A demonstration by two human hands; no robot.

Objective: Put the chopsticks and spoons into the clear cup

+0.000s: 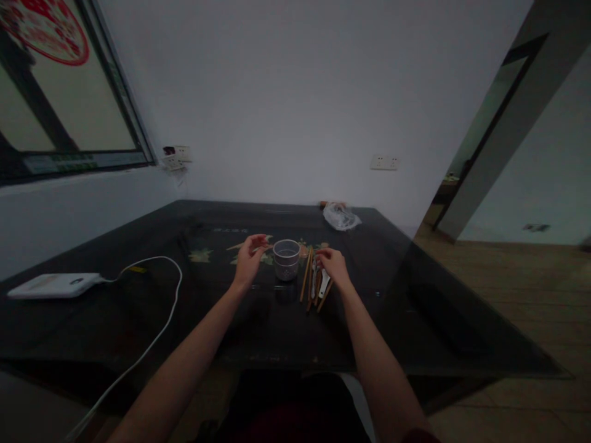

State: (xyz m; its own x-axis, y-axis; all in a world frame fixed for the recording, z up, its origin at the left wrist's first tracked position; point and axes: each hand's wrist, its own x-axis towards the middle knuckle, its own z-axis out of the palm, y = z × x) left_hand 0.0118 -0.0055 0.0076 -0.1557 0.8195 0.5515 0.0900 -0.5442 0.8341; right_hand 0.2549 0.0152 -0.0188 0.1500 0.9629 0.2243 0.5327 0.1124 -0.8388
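A grey metal cup with a perforated lower wall stands upright on the dark table. Just left of it is my left hand, fingers curved and apart, holding nothing. To the cup's right, wooden chopsticks and several spoons lie in a loose bundle, among them a white spoon. My right hand hovers at the bundle's right upper side, fingers bent and slightly parted near the spoon ends. Whether its fingertips touch a spoon is hard to make out in the dim light.
A clear plastic bag lies at the table's back edge. On the left, a white power bank-like device trails a white cable over the front edge. A dark flat object rests at right. A wall stands behind the table.
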